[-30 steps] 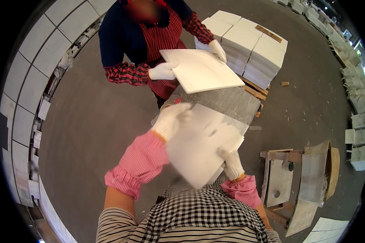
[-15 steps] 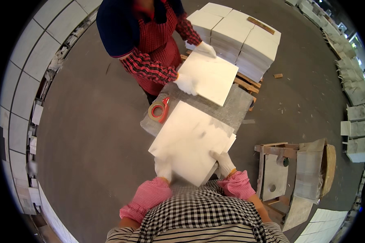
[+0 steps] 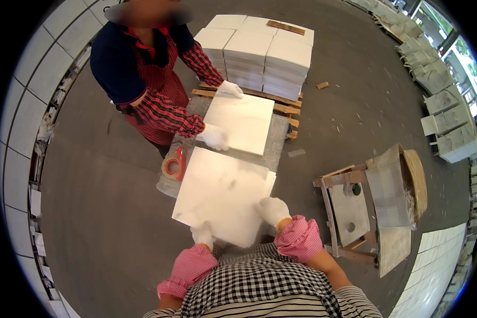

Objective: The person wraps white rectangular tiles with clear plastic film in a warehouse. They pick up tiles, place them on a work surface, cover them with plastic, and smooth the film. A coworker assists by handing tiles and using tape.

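A white marble-patterned square tile (image 3: 222,185) lies in front of me over the near part of a grey-topped table, and the edge of another tile shows below it at the right. My left hand (image 3: 203,234), in a white glove, is closed on its near left edge, fingers partly hidden. At the right edge my gloved right hand (image 3: 274,211) is curled round the tile's side. Across the table a co-worker's gloved hands (image 3: 215,137) rest on a second white tile (image 3: 241,122). A red tape dispenser (image 3: 175,164) with brown tape lies left of my tile.
Behind the table (image 3: 280,139), stacked white tiles (image 3: 244,50) stand on a wooden pallet (image 3: 289,109), with a wood strip on top. To my right is a wooden stand (image 3: 350,206) with boards and cardboard. More stacks (image 3: 450,127) line the far right.
The view has swung so that the table, tiles and co-worker sit farther left in it. My right hand now looks more curled at the tile's edge. Both my hands stay at the tile.
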Action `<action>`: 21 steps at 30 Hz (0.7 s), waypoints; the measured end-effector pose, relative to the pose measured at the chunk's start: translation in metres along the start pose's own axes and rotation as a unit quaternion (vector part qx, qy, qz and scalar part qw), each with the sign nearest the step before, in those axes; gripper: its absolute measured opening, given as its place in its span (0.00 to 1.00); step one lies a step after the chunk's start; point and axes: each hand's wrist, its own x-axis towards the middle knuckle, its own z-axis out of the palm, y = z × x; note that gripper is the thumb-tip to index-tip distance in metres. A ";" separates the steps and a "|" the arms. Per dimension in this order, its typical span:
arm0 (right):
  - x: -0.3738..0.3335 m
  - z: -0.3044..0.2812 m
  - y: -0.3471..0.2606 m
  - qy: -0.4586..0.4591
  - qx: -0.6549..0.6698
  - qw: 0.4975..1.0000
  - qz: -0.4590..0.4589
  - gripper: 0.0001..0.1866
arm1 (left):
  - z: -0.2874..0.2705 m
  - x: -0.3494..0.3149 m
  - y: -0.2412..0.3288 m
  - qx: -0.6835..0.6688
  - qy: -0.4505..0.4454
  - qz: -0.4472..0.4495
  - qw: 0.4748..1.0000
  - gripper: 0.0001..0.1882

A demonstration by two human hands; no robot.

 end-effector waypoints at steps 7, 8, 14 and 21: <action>-0.044 0.026 0.097 0.020 0.033 0.990 -0.133 0.11 | 0.017 0.004 -0.011 0.009 0.055 0.047 0.997 0.28; -0.058 0.020 0.110 0.035 0.016 0.983 -0.178 0.12 | 0.022 0.012 -0.016 0.011 0.061 0.044 0.997 0.27; -0.139 -0.022 0.207 0.025 -0.038 0.989 -0.140 0.11 | 0.028 0.013 -0.041 0.179 0.254 0.151 0.938 0.33; -0.233 -0.099 0.342 0.254 -0.107 0.945 -0.175 0.08 | 0.134 -0.100 -0.005 0.510 0.279 0.357 0.731 0.43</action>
